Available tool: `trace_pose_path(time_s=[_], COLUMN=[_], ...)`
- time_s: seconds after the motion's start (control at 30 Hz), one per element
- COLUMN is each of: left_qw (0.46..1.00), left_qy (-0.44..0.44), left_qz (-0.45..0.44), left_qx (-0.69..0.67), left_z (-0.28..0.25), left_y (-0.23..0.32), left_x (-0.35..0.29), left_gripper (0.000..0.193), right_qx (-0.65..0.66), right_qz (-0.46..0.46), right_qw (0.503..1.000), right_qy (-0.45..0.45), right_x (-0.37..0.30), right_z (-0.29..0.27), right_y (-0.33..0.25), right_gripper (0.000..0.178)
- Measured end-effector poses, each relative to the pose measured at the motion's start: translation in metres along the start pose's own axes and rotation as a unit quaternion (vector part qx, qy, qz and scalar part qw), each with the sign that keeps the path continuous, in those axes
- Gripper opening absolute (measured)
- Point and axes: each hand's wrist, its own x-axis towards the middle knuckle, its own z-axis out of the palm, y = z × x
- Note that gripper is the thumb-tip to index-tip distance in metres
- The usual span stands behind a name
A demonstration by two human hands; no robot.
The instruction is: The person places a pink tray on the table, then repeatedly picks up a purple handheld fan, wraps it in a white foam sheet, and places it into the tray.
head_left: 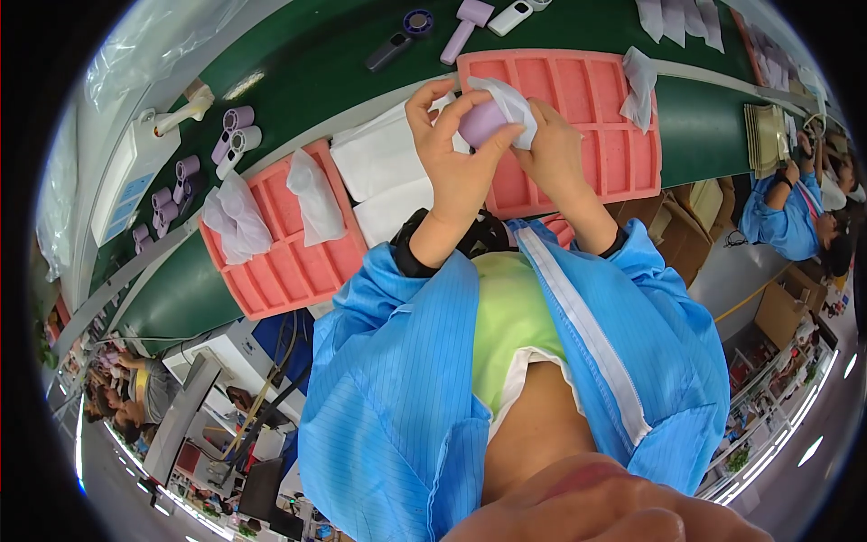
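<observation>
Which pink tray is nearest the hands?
The right-hand tray: in this view, the right hand overlaps it, pinching the white wrap partly around the lilac piece. The left-hand tray lies apart, beyond the left hand and white sheets.

Lilac device (481,126) partly hidden by white pouch (513,105).
</observation>
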Motion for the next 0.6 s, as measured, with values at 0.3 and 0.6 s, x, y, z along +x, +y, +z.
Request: trace_pose_path(time_s=[0.3, 0.6], left_qw=[0.998, 0.972], left_qy=[-0.034, -0.072], left_qz=[-0.036, -0.199], left_qx=[0.041, -0.1], left_z=[0.013, 0.011], left_y=[-0.009, -0.012], left_x=[0.006, -0.005], left_gripper=[0.02, 0.012], right_qx=[-0.081, 0.133], right_qz=[0.071, 0.132], right_qw=[0.994, 0.98], right_qy=[0.022, -0.062], right_x=[-0.004, -0.015], right_z=[0.007, 0.002], right_y=[0.016, 0.023], right_gripper=[0.027, 0.039])
